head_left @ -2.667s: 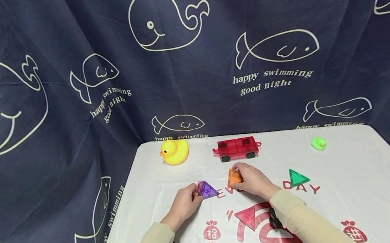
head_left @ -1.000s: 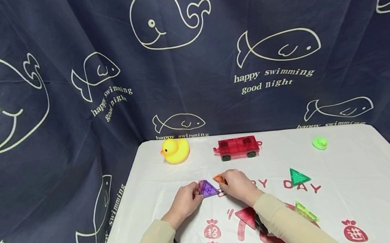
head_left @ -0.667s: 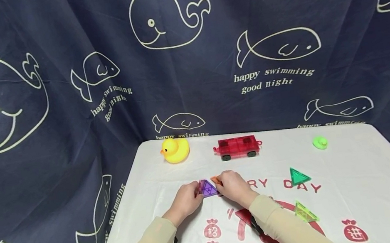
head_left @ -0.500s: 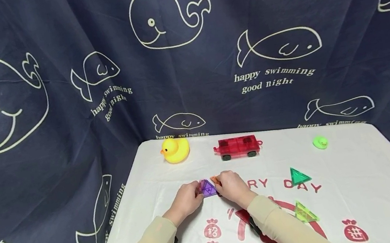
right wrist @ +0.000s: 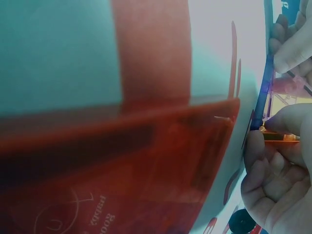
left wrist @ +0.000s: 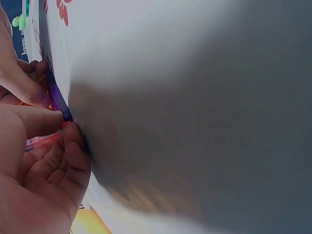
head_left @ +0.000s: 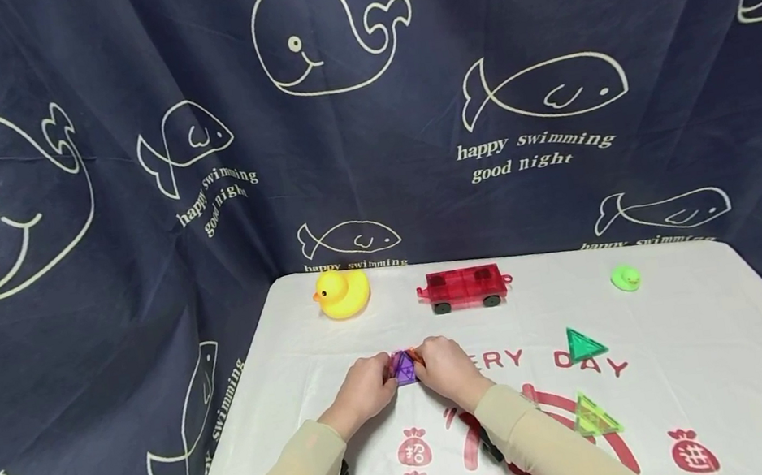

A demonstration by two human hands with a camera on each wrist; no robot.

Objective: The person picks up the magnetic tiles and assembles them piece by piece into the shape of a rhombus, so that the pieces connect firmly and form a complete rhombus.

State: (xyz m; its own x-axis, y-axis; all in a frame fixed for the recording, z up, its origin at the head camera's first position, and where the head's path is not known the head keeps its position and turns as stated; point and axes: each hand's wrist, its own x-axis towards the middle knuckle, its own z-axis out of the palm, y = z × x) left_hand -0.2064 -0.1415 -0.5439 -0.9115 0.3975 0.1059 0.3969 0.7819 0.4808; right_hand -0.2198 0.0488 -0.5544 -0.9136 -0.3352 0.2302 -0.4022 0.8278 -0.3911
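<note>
A translucent purple triangle tile (head_left: pixel 406 370) stands between my two hands in the head view. My left hand (head_left: pixel 362 390) pinches a pinkish-red tile (left wrist: pixel 43 141) at the purple tile's left edge, thumb against fingers. On the other side my right hand (head_left: pixel 448 369) pinches an orange triangle tile (right wrist: pixel 282 137), brought up against the purple one's right edge. Fingers cover much of the pink and orange tiles. Close to the right wrist camera is a translucent red triangle tile (right wrist: pixel 165 161), mostly hidden by the right forearm in the head view.
A green triangle tile (head_left: pixel 584 345) and a yellow-green one (head_left: pixel 594 416) lie to the right. Behind the hands stands a red wheeled toy wagon (head_left: pixel 464 286), with a yellow duck (head_left: pixel 344 295) left of it and a small green duck (head_left: pixel 625 279) far right. Dark curtains (head_left: pixel 383 155) border the table.
My right hand has moved left with the orange tile, up to the purple tile, uncovering the yellow-green tile. The purple tile now looks narrower. My left hand has stayed nearly in place.
</note>
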